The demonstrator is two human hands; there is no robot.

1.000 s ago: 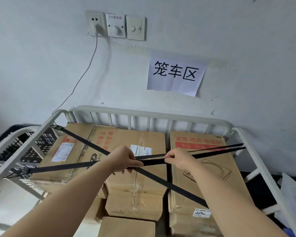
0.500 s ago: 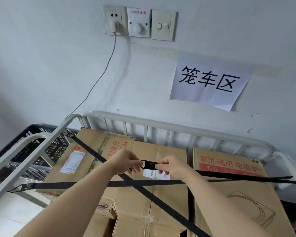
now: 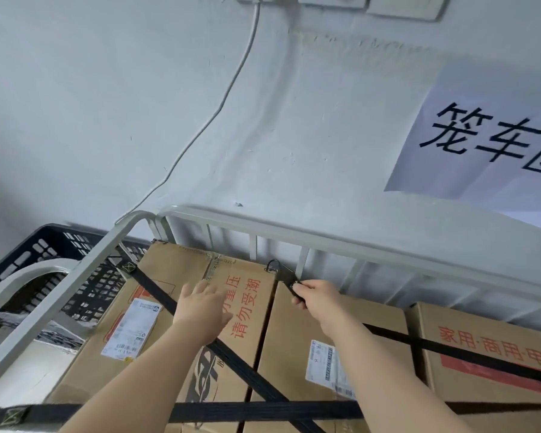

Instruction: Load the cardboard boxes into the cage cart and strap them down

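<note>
Several cardboard boxes fill the grey metal cage cart, which stands against the wall. Black straps cross over the box tops; one runs diagonally from the left rail, another lies across the near side. My right hand pinches the end of a black strap with a metal hook, held close to the bars of the cart's back rail. My left hand rests flat, fingers spread, on the box with red lettering.
A black plastic crate sits left of the cart beyond its side rail. A white cable hangs down the wall from a socket. A paper sign is stuck on the wall at the right.
My right hand has carried the strap's hooked end from the middle of the load to the back rail. My left hand let go of the strap and now lies on a box top.
</note>
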